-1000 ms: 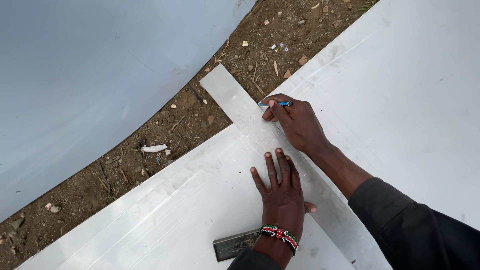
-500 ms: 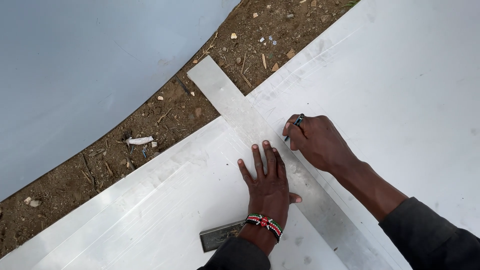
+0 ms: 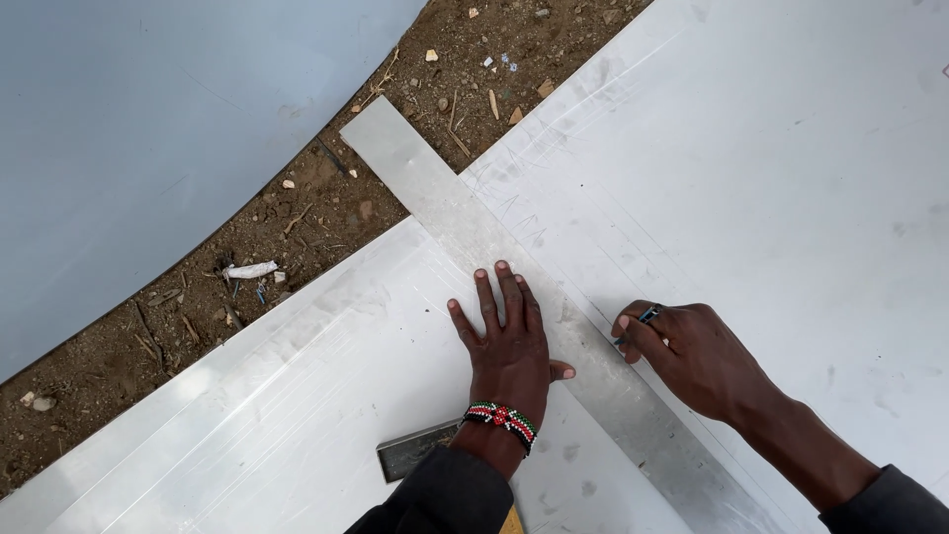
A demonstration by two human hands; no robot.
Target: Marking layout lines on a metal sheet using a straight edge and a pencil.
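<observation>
Metal sheet (image 3: 771, 178), pale and scuffed, lies on bare dirt ground (image 3: 326, 208). A long flat metal straightedge (image 3: 465, 222) runs diagonally across it, its far end out over the dirt. The left hand (image 3: 509, 341) presses flat on the straightedge, fingers spread, a beaded bracelet (image 3: 502, 416) at the wrist. Just beside the straightedge's edge, the right hand (image 3: 692, 356) pinches what looks like a small marking tool (image 3: 641, 320), tip on the sheet. A second grey sheet (image 3: 148, 129) lies beyond the dirt.

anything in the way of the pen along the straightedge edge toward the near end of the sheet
Nothing visible. The right hand holds the pen at the straightedge edge; the metal sheet beside it lies bare. The left hand presses on the other side.
</observation>
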